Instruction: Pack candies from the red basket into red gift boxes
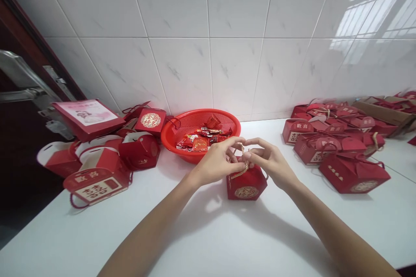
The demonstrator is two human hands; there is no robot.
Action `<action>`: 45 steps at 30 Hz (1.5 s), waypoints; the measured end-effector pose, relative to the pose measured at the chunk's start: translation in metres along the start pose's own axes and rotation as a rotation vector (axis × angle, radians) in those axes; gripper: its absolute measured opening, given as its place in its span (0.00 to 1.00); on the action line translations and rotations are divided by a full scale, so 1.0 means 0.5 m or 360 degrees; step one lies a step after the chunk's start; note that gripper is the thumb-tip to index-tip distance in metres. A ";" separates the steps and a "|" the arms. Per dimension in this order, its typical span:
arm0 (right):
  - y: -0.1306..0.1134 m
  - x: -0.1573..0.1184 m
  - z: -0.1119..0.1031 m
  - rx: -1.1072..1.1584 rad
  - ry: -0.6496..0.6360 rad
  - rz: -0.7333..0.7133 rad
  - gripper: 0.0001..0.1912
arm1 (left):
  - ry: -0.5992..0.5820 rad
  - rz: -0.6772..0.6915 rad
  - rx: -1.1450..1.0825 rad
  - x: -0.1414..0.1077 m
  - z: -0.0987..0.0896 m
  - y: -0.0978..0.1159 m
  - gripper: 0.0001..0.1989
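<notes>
A small red gift box [246, 186] with a gold round emblem stands upright on the white table, just below both hands. A twisted gold cord [239, 173] runs at its top. My left hand [220, 160] pinches the cord from the left, thumb and fingers closed on it. From the right, my right hand [272, 162] is also closed at the cord, its thumb and fingertips meeting near the left ones. The fingers hide part of the cord and the top of the box.
Behind the hands, a red plastic basket [169, 143] holds wrapped sweets [199, 143]. Several red boxes [139, 151] lie at the left, some with lids open. More red boxes [354, 173] crowd the right, near a cardboard carton [383, 113]. A tiled wall [175, 69] rises behind the table.
</notes>
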State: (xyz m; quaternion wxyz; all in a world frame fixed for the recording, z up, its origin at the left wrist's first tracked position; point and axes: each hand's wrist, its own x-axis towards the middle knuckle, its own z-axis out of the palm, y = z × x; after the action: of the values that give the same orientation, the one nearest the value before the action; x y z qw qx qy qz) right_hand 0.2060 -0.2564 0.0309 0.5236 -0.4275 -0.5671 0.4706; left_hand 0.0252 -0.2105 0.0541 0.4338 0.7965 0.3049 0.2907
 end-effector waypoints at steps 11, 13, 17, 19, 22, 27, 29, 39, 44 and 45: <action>-0.062 0.019 0.002 0.0027 0.0018 -0.0022 0.20 | 0.0091 0.0077 0.0423 -0.006 -0.019 0.010 0.29; -0.069 0.017 -0.004 -0.0081 -0.0007 -0.0053 0.20 | 0.0000 0.0067 0.0525 -0.004 -0.022 0.002 0.23; -0.062 0.007 -0.002 -0.0305 -0.0022 -0.0146 0.20 | -0.0274 0.0108 0.0686 0.001 -0.017 -0.018 0.12; -0.045 0.001 0.002 -0.0478 0.0009 -0.0231 0.20 | -0.0441 0.0133 0.0729 0.002 -0.012 -0.025 0.10; -0.017 -0.015 0.002 -0.0879 0.0136 -0.0378 0.20 | -0.0582 0.0120 0.0778 0.001 -0.006 -0.028 0.10; -0.021 -0.055 -0.036 -0.1476 0.0476 -0.0596 0.20 | -0.0404 0.0135 0.0729 -0.001 -0.006 -0.027 0.22; -0.054 -0.073 -0.070 -0.1478 0.0531 -0.0658 0.18 | -0.0300 0.0094 0.0665 0.000 -0.008 -0.023 0.24; -0.293 -0.160 -0.321 -0.1732 0.1822 -0.0645 0.13 | -0.0360 0.0031 0.0613 0.007 -0.008 -0.023 0.18; -0.314 -0.171 -0.429 -0.1829 0.1994 -0.0297 0.14 | -0.0436 0.0026 0.0580 0.009 -0.006 -0.031 0.17; -0.309 -0.171 -0.443 -0.1830 0.2015 -0.0210 0.14 | -0.0448 0.0027 0.0586 0.009 -0.006 -0.030 0.17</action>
State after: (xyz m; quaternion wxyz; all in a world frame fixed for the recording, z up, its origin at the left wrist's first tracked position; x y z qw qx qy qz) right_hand 0.4353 -0.3503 0.1681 0.4697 -0.7748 -0.3422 -0.2488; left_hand 0.0227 -0.1991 0.0434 0.3170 0.8974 0.2826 0.1198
